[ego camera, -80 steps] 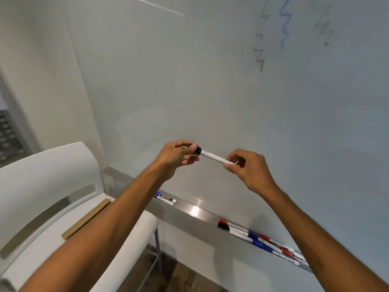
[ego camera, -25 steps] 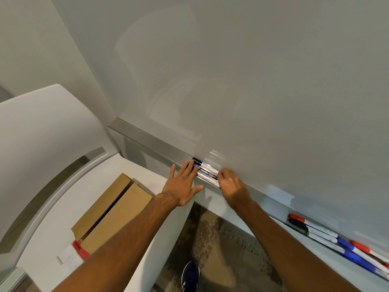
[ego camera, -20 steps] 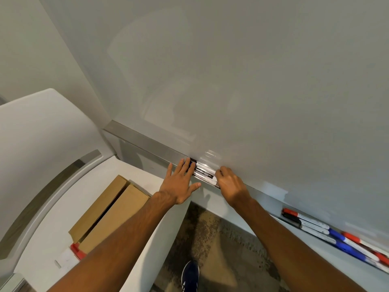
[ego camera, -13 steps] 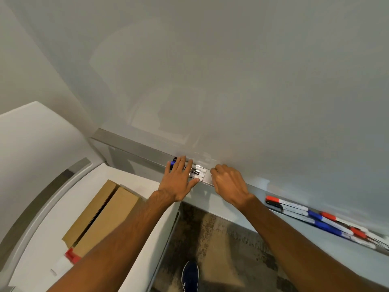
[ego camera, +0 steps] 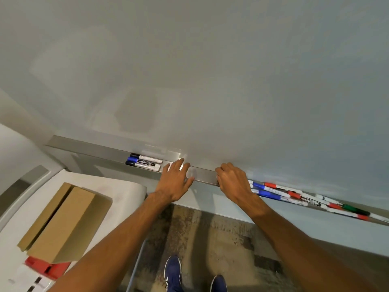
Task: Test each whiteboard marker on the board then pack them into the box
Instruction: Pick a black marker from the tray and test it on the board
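Observation:
Three capped whiteboard markers [ego camera: 145,161], two black and one blue, lie side by side on the metal tray [ego camera: 94,149] under the whiteboard [ego camera: 210,81]. My left hand [ego camera: 176,182] rests on the tray just right of them, fingers straight, holding nothing. My right hand [ego camera: 233,182] lies knuckles-up on the tray's front edge with its fingers curled under; what they touch is hidden. Right beside it starts a pile of several markers [ego camera: 277,192] with blue, red, black and green caps. The brown cardboard box [ego camera: 69,220] sits on a white seat at lower left, flaps open.
The white chair seat [ego camera: 117,186] holds the box, a red object [ego camera: 44,268] and a white sheet. My blue shoes [ego camera: 172,270] stand on the patterned floor below the tray. The wall runs along the left.
Both hands let the three markers lie on the tray and slid right. The left hand is now clear of them; the right hand has reached the marker pile.

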Action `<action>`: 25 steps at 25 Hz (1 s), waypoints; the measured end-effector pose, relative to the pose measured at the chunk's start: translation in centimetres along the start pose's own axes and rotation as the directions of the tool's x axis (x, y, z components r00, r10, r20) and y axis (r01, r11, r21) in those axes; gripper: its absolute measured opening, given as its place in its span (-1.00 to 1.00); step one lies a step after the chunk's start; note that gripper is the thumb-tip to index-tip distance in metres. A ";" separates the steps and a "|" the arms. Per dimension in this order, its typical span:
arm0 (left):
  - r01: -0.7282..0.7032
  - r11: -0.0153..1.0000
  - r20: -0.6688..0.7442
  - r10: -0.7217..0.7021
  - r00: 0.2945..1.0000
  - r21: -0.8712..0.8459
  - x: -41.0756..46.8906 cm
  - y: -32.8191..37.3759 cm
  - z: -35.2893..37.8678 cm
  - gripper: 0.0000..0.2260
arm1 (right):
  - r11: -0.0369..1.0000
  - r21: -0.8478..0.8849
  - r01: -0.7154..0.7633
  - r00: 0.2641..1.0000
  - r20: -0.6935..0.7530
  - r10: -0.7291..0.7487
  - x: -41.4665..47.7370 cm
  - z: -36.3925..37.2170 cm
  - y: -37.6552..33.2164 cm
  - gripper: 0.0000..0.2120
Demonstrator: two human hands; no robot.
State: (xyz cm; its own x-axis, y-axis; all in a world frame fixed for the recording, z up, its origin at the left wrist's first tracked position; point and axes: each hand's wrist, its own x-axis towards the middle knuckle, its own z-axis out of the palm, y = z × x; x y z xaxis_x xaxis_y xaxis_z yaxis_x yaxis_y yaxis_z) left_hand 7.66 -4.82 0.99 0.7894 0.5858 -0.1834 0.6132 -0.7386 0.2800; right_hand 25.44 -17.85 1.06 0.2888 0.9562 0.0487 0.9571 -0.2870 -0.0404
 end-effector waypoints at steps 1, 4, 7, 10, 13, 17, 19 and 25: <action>-0.012 1.000 0.006 0.012 1.000 0.002 0.2 1.1 0.5 -0.49 | 0.999 -0.003 -0.038 0.999 0.037 0.038 -0.8 0.0 1.2 -0.71; -0.033 0.999 0.028 0.033 0.999 0.011 0.8 4.1 2.1 -0.54 | 0.994 -0.035 -0.107 0.987 0.115 0.111 -2.7 0.5 4.4 -0.79; -0.041 0.999 0.045 0.041 0.998 0.017 1.5 6.4 3.7 -0.63 | 0.993 -0.034 -0.114 0.983 0.144 0.117 -3.7 1.6 6.7 -0.77; -0.029 1.000 0.043 0.029 0.999 -0.008 2.3 8.1 4.8 -0.67 | 0.994 -0.030 -0.101 0.982 0.160 0.105 -4.0 2.3 7.4 -0.78; -0.002 0.999 0.011 0.003 1.000 -0.054 2.8 9.4 5.8 -0.69 | 0.998 -0.032 -0.057 0.984 0.166 0.062 -3.6 3.1 7.5 -0.77; 0.041 0.994 -0.038 -0.044 0.998 -0.098 2.7 9.9 6.8 -0.70 | 0.999 -0.038 -0.009 0.986 0.165 0.015 -2.7 3.7 6.9 -0.73; 0.056 0.992 -0.065 -0.064 0.996 -0.114 2.8 9.6 7.0 -0.71 | 0.998 -0.059 0.027 0.986 0.164 -0.017 -2.2 3.9 6.5 -0.74; 0.092 0.987 -0.097 -0.105 0.990 -0.134 2.5 8.5 6.6 -0.72 | 0.984 -0.151 0.091 0.980 0.187 -0.062 -1.4 4.6 5.4 -0.69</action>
State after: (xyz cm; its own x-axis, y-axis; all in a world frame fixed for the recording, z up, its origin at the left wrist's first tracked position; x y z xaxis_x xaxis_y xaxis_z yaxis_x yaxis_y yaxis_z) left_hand 15.01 -11.85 -3.34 0.7141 0.6897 -0.1197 0.6736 -0.6304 0.3859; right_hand 30.12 -20.46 -3.80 0.2194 0.9661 -0.1364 0.9721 -0.2045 0.1151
